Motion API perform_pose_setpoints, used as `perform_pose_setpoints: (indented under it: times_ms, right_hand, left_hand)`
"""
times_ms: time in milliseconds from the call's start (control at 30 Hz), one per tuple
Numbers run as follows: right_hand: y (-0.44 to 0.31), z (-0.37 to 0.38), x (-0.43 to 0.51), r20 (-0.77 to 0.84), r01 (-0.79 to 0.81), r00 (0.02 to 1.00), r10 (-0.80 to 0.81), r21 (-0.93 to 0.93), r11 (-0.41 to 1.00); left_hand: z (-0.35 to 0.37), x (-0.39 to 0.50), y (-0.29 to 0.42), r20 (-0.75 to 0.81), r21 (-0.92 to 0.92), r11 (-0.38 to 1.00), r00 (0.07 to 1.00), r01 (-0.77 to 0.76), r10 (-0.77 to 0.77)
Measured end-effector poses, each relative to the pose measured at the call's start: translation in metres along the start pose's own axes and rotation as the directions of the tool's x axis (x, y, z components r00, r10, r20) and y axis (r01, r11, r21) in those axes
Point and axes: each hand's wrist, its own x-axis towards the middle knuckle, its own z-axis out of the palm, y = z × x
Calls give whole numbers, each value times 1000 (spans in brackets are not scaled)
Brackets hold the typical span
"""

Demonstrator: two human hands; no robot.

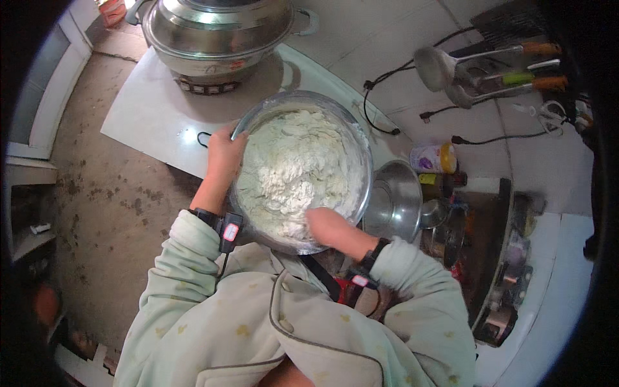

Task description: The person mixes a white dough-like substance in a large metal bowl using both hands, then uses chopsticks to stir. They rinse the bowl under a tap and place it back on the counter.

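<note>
A large metal bowl stands in front of me at the table's corner. It is filled with pale floury dough, shaggy and lumpy, with drier white flour towards the near side. My left hand grips the bowl's left rim, thumb over the edge. Inside the near right part of the bowl is my right hand, curled and blurred, touching the flour. Its fingertips are hidden, so whether it holds anything cannot be told.
A lidded steel pot sits on a burner at the table's far side. Right of the bowl are an empty metal basin and a yellow-lidded can. Ladles and black power cords hang along the tiled wall.
</note>
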Motion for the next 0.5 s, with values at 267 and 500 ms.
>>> perform_pose_setpoints:
  times_ms: [267, 500]
  right_hand:
    - [32, -31, 109, -20, 254, 963, -269, -273, 928]
    - [140, -62, 95, -388, 197, 898, -207, -67, 978]
  left_hand:
    - [-7, 4, 1, 6, 233, 946, 973, -227, 232]
    - [-6, 4, 2, 12, 203, 970, 990, -137, 138]
